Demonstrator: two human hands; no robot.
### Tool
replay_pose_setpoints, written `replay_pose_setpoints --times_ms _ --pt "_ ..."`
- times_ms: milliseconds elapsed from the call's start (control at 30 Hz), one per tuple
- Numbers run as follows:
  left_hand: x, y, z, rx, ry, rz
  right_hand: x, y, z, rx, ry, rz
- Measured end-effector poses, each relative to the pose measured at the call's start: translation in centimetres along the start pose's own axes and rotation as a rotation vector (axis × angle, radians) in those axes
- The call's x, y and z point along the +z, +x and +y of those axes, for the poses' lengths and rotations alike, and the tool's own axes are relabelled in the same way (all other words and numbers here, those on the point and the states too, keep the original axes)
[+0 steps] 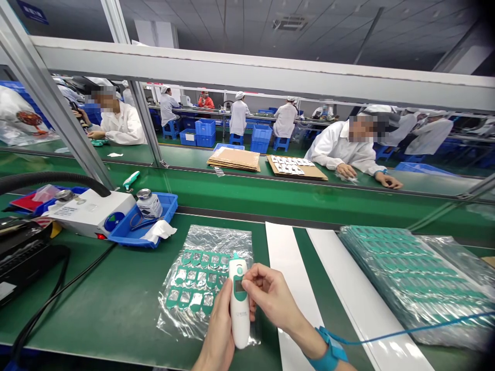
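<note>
A white and green ear thermometer (240,319) stands upright in front of me, its small dark display and round button facing me. Wrapped around its body from the left and behind is my left hand (220,322). My right hand (268,291) has thumb and forefinger pinched at the right edge of the display; whether anything small is between them is hidden. Under the hands lies a clear plastic sheet (216,237) with rows of green frame-shaped stickers (191,278). A blue wrist strap (330,353) with a cord circles my right wrist.
White strips (288,257) run along the table to the right, beside a stack of bagged green sheets (386,257). At left are a blue tray (170,206) with a bottle and tissue, and a white machine (91,208) with a hose. Across the belt, a co-worker (336,144) handles something.
</note>
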State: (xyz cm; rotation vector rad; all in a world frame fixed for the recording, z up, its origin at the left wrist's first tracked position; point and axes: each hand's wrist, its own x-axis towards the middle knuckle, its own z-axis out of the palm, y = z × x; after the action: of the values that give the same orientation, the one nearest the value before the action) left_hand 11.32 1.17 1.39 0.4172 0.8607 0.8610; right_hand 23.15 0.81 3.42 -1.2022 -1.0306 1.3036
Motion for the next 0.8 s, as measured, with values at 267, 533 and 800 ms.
replay_pose_setpoints --times_ms 267,533,800 --pt "-0.02 -0.22 0.00 -0.040 -0.024 0.130 -0.14 -0.09 0.54 -0.001 -0.035 0.005" --pt "0.46 -0.70 0.45 -0.017 0.042 0.125 -0.14 -0.40 0.31 -0.076 -0.229 0.072" --pt "0.51 -0.46 0.45 0.074 0.219 -0.106 -0.96 0.07 0.45 -0.107 -0.180 0.084"
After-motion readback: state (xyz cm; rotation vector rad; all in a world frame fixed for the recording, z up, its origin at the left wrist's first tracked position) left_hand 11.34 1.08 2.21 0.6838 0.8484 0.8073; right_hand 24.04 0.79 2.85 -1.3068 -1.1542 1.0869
